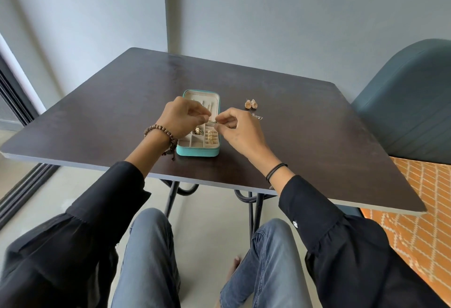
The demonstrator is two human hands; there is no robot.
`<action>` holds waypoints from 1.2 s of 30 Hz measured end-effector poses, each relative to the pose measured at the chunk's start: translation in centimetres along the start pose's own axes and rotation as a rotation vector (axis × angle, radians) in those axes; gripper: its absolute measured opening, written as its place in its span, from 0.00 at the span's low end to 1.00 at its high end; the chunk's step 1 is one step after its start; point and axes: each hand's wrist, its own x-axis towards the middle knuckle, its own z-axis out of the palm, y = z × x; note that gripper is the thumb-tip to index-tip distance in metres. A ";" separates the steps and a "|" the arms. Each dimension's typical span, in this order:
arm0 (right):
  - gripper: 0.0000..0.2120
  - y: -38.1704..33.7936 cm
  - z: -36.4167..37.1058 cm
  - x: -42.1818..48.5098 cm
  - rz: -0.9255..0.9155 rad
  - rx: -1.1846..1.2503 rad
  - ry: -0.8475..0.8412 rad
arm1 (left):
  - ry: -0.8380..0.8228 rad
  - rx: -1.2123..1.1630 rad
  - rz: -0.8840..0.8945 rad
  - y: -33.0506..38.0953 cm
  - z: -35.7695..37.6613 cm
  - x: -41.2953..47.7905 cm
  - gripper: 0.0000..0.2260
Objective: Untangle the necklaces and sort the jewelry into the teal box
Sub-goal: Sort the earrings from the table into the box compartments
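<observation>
My left hand (pixel 181 118) and right hand (pixel 240 129), fingers curled, pinch a thin gold chain (pixel 212 122) between them, just above the open teal box (pixel 197 158), cream-lined, on the dark matte desk (pixel 97 112).

I get soft, even daylight, moderately bright and lighter on the left wall and floor. The dark tabletop (pixel 317 136) shows a pale sheen along its far side, and shadows on it barely register. The wide lens bows the tabletop edges and leans the walls. The thin gold piece (pixel 211 122) pinched between the left hand (pixel 181 118) and right hand (pixel 240 129) is too soft to resolve.
</observation>
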 end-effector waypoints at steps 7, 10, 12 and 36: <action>0.07 3.0 -2.9 0.1 0.065 -0.001 0.064 | -0.036 0.016 0.056 3.3 3.2 1.8 0.07; 0.07 4.8 -4.2 0.5 0.101 -0.022 0.081 | -0.060 0.026 0.044 4.3 5.0 3.0 0.07; 0.10 6.0 -5.1 1.1 0.147 -0.041 0.089 | -0.077 0.042 0.027 4.8 6.4 3.8 0.07; 0.08 12.8 -4.5 6.0 0.032 -0.167 0.107 | 0.177 0.084 -0.125 4.6 16.8 8.1 0.11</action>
